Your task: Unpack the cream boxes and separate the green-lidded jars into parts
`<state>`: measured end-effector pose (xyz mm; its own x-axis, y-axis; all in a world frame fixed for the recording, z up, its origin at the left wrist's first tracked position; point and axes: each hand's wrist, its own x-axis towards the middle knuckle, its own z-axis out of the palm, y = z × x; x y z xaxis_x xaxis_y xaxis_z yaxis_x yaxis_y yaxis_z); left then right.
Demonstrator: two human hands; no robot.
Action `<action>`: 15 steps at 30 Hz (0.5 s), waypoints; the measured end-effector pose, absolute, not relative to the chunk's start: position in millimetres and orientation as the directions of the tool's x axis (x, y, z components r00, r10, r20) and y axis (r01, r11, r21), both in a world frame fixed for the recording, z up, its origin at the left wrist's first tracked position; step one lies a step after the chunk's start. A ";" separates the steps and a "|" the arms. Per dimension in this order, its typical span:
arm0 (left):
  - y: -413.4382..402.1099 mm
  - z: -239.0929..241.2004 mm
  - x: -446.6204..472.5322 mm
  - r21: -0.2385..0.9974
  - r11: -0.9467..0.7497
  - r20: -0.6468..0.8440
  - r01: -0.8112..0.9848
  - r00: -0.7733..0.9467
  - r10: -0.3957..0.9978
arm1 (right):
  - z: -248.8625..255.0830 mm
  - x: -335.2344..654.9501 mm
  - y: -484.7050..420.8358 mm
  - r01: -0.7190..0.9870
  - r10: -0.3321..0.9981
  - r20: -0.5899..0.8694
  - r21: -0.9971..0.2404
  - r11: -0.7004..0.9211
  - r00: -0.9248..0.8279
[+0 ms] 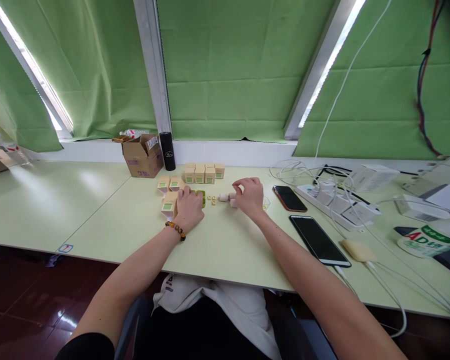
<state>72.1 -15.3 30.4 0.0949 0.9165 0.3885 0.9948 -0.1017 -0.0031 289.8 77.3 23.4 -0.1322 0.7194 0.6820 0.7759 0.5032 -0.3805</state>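
the left hand is set against the right side of a small tan box, fingers bent and close together; whether they are clamped on it cannot be told. the right hand is curled over white cylinders, thumb and forefinger bent toward each other; whether they pinch anything cannot be told. the leftmost cylinder lies on its side, long axis running left to right, one end directed at small yellow pieces and green pieces. the tan box stands left of these, its green-marked face turned toward the person. two similar boxes sit just behind it, and a row of tan boxes stands farther back. room for moving lies between the forearms, down to the near edge, and leftward past a seam. on the right, two phones and a white power strip with tangled cables limit reach. the counter is pale and smooth; a cardboard carton and a black bottle stand near the wall below green blinds. the floor is dark red and glossy.
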 end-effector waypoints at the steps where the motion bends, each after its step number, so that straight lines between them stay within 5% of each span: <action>1: -16.2 30.7 73.1 0.004 -0.108 0.403 0.994 0.098 0.910 | 26.3 297.4 80.3 0.770 0.728 0.671 -0.387 0.507 -0.141; 15: -22.6 29.8 82.2 0.020 -0.223 0.552 0.975 0.176 0.815 | 8.1 320.6 59.9 0.742 0.556 0.658 0.007 0.670 -0.508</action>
<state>82.2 -22.6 29.8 0.1758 0.8149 0.5524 0.9745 -0.2235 0.0195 320.6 59.9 8.1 -0.5079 0.5560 0.6580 0.7422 0.6702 0.0066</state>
